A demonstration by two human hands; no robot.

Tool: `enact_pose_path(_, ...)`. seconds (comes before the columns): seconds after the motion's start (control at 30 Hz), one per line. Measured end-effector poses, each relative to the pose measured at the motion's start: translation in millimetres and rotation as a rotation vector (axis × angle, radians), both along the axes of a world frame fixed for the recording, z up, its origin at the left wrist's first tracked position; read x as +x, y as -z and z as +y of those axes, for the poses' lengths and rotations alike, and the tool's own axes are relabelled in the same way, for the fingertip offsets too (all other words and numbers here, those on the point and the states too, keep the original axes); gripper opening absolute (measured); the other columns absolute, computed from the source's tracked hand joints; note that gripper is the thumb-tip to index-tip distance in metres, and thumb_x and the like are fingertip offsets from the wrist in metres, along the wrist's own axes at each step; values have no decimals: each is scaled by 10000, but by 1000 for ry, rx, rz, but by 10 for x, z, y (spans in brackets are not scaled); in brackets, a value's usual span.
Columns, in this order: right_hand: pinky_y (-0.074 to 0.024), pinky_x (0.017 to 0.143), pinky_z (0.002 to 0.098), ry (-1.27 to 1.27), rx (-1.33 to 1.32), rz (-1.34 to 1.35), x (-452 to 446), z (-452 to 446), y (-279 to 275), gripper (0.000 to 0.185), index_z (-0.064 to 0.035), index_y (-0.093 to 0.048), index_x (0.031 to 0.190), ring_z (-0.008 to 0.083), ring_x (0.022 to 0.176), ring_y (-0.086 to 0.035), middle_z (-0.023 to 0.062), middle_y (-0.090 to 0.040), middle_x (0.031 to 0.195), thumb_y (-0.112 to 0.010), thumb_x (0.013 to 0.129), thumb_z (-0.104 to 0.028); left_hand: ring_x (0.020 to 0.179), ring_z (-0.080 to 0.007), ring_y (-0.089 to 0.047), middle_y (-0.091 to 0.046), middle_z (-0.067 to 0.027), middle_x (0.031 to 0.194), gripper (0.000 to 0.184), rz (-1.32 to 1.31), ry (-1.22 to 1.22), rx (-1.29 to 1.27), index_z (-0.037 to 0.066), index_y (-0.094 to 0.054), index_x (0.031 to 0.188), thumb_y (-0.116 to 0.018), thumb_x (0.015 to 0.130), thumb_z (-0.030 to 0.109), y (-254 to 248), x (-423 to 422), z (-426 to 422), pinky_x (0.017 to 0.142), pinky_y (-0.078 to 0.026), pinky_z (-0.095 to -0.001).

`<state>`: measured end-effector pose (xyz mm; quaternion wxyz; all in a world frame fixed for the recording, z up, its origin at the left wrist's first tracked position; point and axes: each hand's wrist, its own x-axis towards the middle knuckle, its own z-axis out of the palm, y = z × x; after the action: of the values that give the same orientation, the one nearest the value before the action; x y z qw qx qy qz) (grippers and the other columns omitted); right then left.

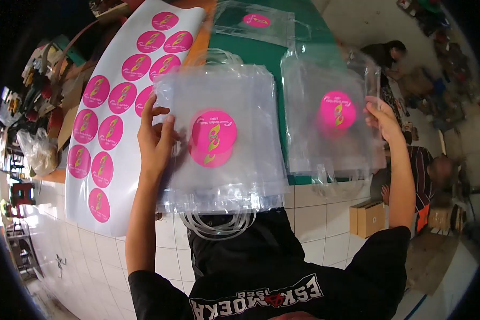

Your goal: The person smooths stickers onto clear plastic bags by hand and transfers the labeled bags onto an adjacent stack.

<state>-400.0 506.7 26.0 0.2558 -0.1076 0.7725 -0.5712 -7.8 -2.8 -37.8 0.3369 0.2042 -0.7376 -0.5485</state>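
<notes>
A stack of clear plastic bags (250, 128) with round pink stickers lies in front of me, its looped handles showing at both ends. At the stack's left edge is my left hand (157, 136), thumb and fingers apart, touching or very near the plastic. Further right, my right hand (383, 118) pinches the side edge of a clear plastic bag (309, 106) with a pink sticker. That bag is slightly blurred and lies over or just above other clear bags. On the left is a large white sheet (128, 128) of printed pink round stickers.
Another stickered clear bag (232, 18) lies at the far end of the green table (245, 48). Two people (384, 56) sit or crouch on the right. A cardboard box (367, 217) stands on the tiled floor. A crumpled plastic bag (37, 152) is at the left.
</notes>
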Motion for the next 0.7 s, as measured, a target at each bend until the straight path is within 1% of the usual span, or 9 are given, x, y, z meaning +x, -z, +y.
enact_pose_path(0.1,-540,997,396,127,563,1002,-252,-44,351,719,-26,-544,1506,281,1179,-671,190,-667,1366,-847,922,-316,708,-125,-637,-650,-117,1192,498,-21,-120,-256,64,-570,1461,-715,986,100,110,-5,-103,562,-508,-261)
enact_pose_path(0.13,-538,981,364,161,527,1148,-73,-269,231,633,-49,-583,1475,238,1166,-677,175,-682,1337,-826,933,-267,744,-128,-637,-653,-112,1178,432,-47,-185,-455,55,-641,1381,-738,960,73,112,6,-126,561,-503,-260)
enact_pose_path(0.2,-554,923,332,98,152,882,331,-753,71,499,-36,-649,1393,193,1091,-700,161,-717,1259,-795,957,-229,861,-204,-667,-664,-117,1143,349,-125,-267,-434,61,-701,1261,-782,932,144,7,31,-96,651,-546,-326)
enact_pose_path(0.27,-562,866,317,-28,98,792,831,-1206,-8,434,-22,-673,1343,172,998,-713,148,-739,1178,-779,967,-210,937,-287,-677,-679,-127,1128,406,-304,-473,-981,71,-697,1251,-819,906,249,-34,60,-123,768,-562,-415)
enact_pose_path(0.33,-571,762,300,-206,106,722,1254,-1582,-101,352,-4,-703,1268,145,836,-727,129,-771,1036,-765,976,-191,1012,-340,-667,-676,-155,1138,515,-374,-463,-892,56,-688,1240,-859,861,360,-97,101,-119,867,-538,-472)
enact_pose_path(0.43,-574,704,317,-320,179,653,1514,-1966,40,356,12,-705,1241,167,751,-739,132,-783,938,-769,972,-212,931,-311,-701,-712,-167,1050,554,-564,-377,-583,3,-707,1192,-893,820,368,-114,147,-264,799,-555,-435)
enact_pose_path(0.5,-577,692,337,-370,198,577,1606,-2174,85,380,25,-699,1239,196,736,-749,141,-785,901,-772,967,-231,712,-195,-674,-716,-113,807,576,-573,-264,-348,-41,-735,1089,-944,786,402,-91,175,-378,637,-520,-352)
enact_pose_path(0.57,-585,710,381,-365,395,613,1687,-2331,67,500,64,-694,1229,269,753,-765,161,-780,853,-800,936,-327,669,-161,-643,-706,-89,762,535,-508,-252,-325,-48,-745,1049,-941,796,380,-61,213,-411,609,-500,-328)
enact_pose_path(0.7,-586,728,407,-346,423,638,1619,-2473,231,632,104,-675,1237,311,749,-762,168,-769,808,-823,899,-410,656,-107,-594,-676,-38,727,414,-396,-256,-232,-52,-753,974,-908,842,308,-48,225,-417,602,-477,-294)
